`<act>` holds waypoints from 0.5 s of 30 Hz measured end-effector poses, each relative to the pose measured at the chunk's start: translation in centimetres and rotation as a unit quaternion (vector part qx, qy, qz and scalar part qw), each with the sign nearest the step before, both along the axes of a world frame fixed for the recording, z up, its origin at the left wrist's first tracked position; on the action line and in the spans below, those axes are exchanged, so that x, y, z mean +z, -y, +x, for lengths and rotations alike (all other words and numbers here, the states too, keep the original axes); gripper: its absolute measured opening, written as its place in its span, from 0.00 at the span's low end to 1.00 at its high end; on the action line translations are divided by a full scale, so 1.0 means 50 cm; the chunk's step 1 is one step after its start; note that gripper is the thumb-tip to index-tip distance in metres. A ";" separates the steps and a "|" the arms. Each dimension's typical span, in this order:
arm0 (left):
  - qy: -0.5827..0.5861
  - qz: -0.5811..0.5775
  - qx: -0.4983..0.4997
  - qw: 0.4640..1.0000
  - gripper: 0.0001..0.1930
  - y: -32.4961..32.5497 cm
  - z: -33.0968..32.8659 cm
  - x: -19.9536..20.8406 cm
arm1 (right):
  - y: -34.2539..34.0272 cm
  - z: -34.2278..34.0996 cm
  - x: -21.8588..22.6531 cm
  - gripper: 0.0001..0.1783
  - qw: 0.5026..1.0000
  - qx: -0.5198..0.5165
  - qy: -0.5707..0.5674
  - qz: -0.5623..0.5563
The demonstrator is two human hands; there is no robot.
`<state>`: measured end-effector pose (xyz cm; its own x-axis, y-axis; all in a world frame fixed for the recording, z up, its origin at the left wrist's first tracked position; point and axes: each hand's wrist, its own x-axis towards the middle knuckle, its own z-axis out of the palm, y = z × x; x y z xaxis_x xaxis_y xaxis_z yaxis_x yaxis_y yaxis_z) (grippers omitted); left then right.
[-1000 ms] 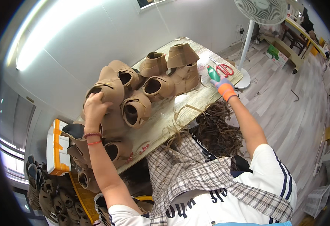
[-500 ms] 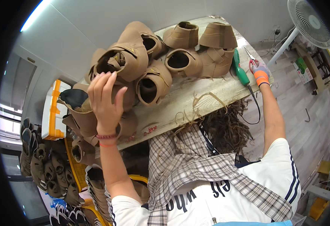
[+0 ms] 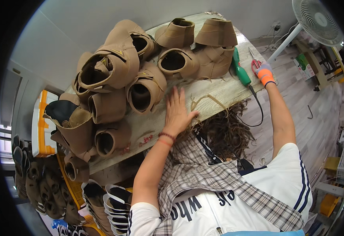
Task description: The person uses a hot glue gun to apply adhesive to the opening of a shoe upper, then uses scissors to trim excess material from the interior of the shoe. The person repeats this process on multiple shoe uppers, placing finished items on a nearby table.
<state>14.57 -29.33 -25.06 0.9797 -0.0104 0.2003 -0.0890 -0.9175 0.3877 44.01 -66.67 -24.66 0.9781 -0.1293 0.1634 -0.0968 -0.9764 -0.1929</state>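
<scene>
My bare left hand [image 3: 177, 114] lies flat on the table with its fingers spread, just right of the nearest brown shoe upper [image 3: 156, 81]. At the table's right edge my right hand [image 3: 264, 73], in a grey and orange glove, closes on the red handles of a pair of scissors [image 3: 254, 62]. Their blades point away from me. A green corded handheld tool [image 3: 241, 74] rests left of the scissors. Several more brown shoe uppers [image 3: 125, 63] are heaped on the left and far side of the table, some stacked on others.
The light wooden table [image 3: 219, 88] carries thin brown strips [image 3: 211, 98] near its front edge. A heap of brown trimmings [image 3: 231, 133] hangs below that edge. A white fan [image 3: 319, 21] stands beyond the right corner. Yellow crates [image 3: 71, 183] with stacked uppers are lower left.
My left hand has come down from the left pile of uppers and moved right onto the tabletop. My right hand keeps its place at the scissors. The view has shifted slightly.
</scene>
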 end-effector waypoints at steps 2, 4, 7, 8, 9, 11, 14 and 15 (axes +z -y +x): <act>0.003 0.025 -0.011 1.000 0.51 0.010 0.048 0.007 | 0.037 -0.007 -0.032 0.20 0.997 0.014 0.006 0.081; 0.015 0.030 -0.042 0.999 0.50 0.046 0.095 -0.003 | 0.138 0.004 -0.084 0.18 0.982 -0.003 0.051 0.184; 0.036 0.039 -0.083 0.995 0.45 0.088 0.103 -0.017 | 0.183 -0.050 -0.103 0.17 0.944 0.002 0.077 0.322; 0.019 0.018 -0.152 0.988 0.43 0.109 0.084 -0.014 | 0.174 -0.085 -0.103 0.15 0.942 -0.015 0.063 0.330; 0.003 -0.001 -0.218 0.976 0.41 0.129 0.058 -0.002 | 0.151 -0.126 -0.079 0.14 0.939 -0.031 0.050 0.340; -0.078 -0.133 -0.366 0.918 0.35 0.178 0.034 0.016 | 0.154 -0.191 -0.050 0.10 0.934 -0.049 0.053 0.350; -0.099 -0.247 -0.383 0.885 0.28 0.200 0.039 0.038 | 0.155 -0.279 -0.020 0.11 0.851 0.006 -0.015 0.525; -0.004 -0.156 -0.306 0.939 0.28 0.194 0.043 0.034 | 0.102 -0.323 0.022 0.14 0.794 -0.053 -0.035 0.604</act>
